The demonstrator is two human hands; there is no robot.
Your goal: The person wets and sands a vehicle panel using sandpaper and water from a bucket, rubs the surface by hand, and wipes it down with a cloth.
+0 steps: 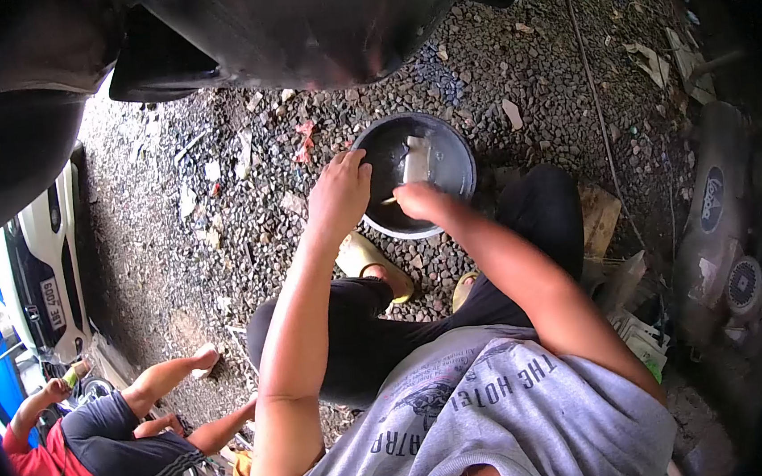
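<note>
Clasps a thin pale stick (388, 202) in the right hand (421, 202), with fingers curled and pressed together around it, down inside the dark basin (458, 153). Lays the left hand (339, 188) over the left side of the rim, with fingers close together and bent across the edge; cannot tell how tightly. Squats on a broad spread of grey gravel (520, 75), littered with scraps of paper and plastic. Overhung at the top by a big, dark, glossy shape (293, 30), cut off by the edge of the view. Flanked at far left by a vehicle front (31, 283) with a number plate and, below it, by another person (59, 469) in a red top and dark shorts. Bounded at right by a grimy casing (699, 240) bearing an oval emblem. Dressed in a grey printed T-shirt (493, 408), dark trousers (541, 225) and yellowish clogs (357, 256), with knees bent and spread. Set on the gravel, just beyond the clogs, with the round basin. Contains, near the basin's middle, a flat whitish piece (417, 159), just past the right hand; cannot tell whether joined to the stick. Dotted, left of the basin, with a red scrap (305, 143).
</note>
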